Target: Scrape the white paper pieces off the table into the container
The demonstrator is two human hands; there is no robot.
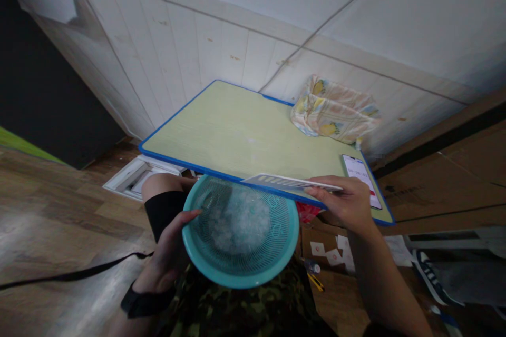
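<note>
My left hand [174, 242] grips the left rim of a turquoise plastic colander [241, 278], thumb over the edge. Inside the colander lies a heap of small whitish, translucent pieces [239, 224], too blurred to name. The colander sits above my lap, just below the table's front edge. My right hand [343, 200] pinches the right end of a thin white slotted plate [276, 181], held almost edge-on over the front edge of the table. The plate reaches left above the far rim of the colander.
The yellow-green table [237, 126] has a blue rim. On it stand a lemon-patterned cloth basket [336, 116] at the back right and a phone [360, 176] at the right edge. Below are an open cardboard box [316, 234], a yellow cutter [316, 281] and a shoe [432, 276].
</note>
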